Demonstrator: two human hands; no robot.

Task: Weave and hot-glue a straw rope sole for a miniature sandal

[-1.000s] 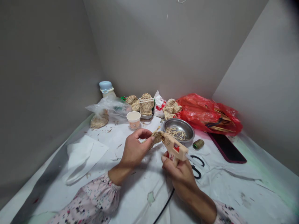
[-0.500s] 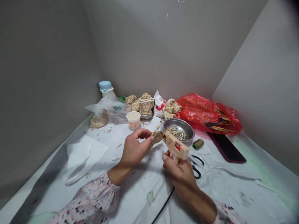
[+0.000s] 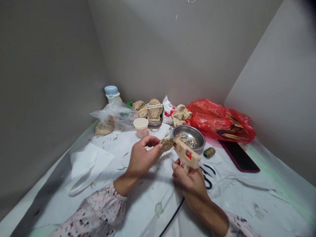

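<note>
My left hand [image 3: 145,156] pinches a small coil of braided straw [image 3: 166,146] between thumb and fingers, above the white-covered table. Wrapped round the handle of a beige hot glue gun [image 3: 186,154] is my right hand [image 3: 191,184]. The gun's nozzle points left, at the right edge of the coil; whether it touches cannot be made out. A clear glue stick [image 3: 204,167] sticks out of the gun's back, and a black cord [image 3: 172,220] runs down from the handle. Black-handled scissors [image 3: 208,181] lie partly hidden behind my right hand.
Beyond my hands stand a steel bowl [image 3: 189,131] with straw scraps and a paper cup [image 3: 141,126]. Woven straw pieces [image 3: 154,112] sit in a tray at the back. Right are a red plastic bag [image 3: 209,120], a phone [image 3: 239,156] and a thread spool [image 3: 209,152]; left, white paper [image 3: 86,164].
The glue gun has shifted slightly right, its nozzle moving along to the coil's right edge. The left hand stays nearly still, with the coil showing more of its face.
</note>
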